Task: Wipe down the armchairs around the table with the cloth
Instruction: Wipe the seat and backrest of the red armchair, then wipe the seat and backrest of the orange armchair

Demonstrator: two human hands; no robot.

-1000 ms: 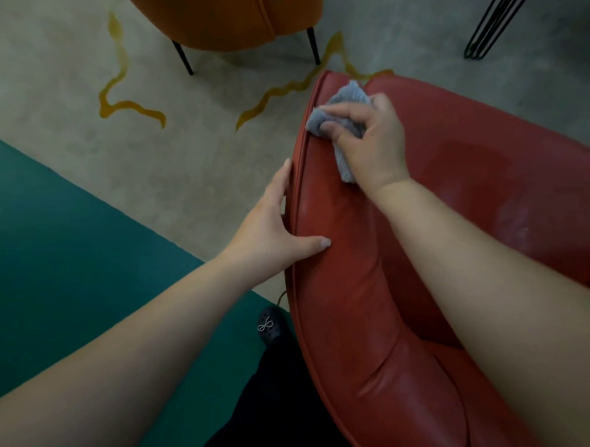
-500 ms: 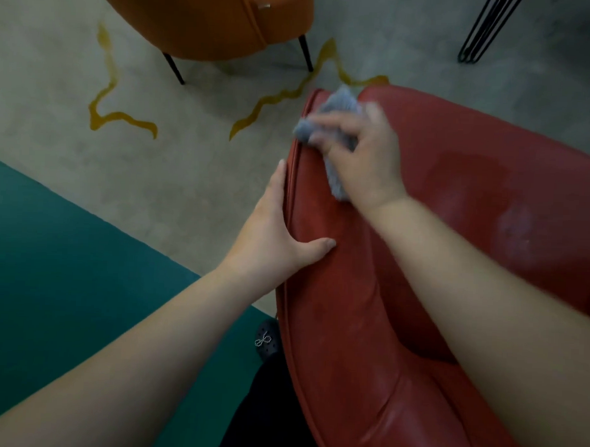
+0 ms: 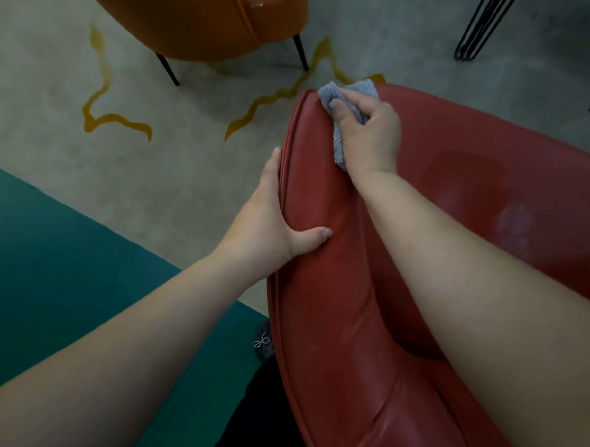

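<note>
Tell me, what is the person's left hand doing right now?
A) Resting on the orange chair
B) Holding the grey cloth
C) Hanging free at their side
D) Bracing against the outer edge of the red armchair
D: the left hand lies along the outer edge of the red armchair with its thumb pressed on the leather, while the right hand grips the grey cloth farther along the rim.

Right hand (image 3: pixel 370 132) grips a bunched grey terry cloth (image 3: pixel 348 94), pressed against the top edge of a red leather armchair (image 3: pixel 333 325). Left hand (image 3: pixel 266 232) braces the chair's outer rim, fingers down the outside, thumb lying across the padded edge. Beyond it, an orange upholstered armchair (image 3: pixel 200 19) on thin black legs stands on grey carpet (image 3: pixel 175 172) with wavy yellow lines. Teal carpet section (image 3: pixel 51 255) at lower left. Black hairpin table legs (image 3: pixel 477 29) at upper right.
</note>
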